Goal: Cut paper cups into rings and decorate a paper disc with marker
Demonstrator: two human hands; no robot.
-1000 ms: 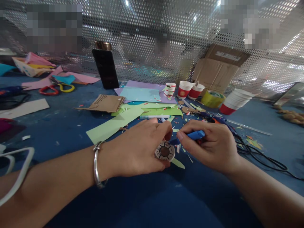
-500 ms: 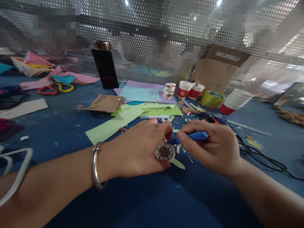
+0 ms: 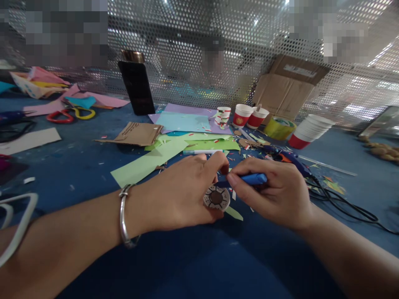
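Note:
My left hand [image 3: 181,193] grips a small paper cup [image 3: 217,197] lying on its side, its round patterned base facing me. My right hand [image 3: 274,191] holds a blue pen-like tool [image 3: 249,179] with its tip pointed left at the cup, right by my left fingertips. A silver bangle [image 3: 124,216] circles my left wrist. Both hands rest low over the blue table [image 3: 199,261]. A thin green paper sliver [image 3: 233,213] lies just under the cup.
Green paper sheets [image 3: 149,160], cardboard [image 3: 135,133], red-and-white cups [image 3: 249,116], a cup stack [image 3: 307,131], tape roll [image 3: 279,128], scissors [image 3: 70,115], a black phone [image 3: 137,88] and a cardboard box [image 3: 289,89] stand behind. A black cable [image 3: 339,203] runs right.
My right hand and the blue tool have shifted slightly left, closer to my left fingertips and the cup. My left hand holds the cup in the same place.

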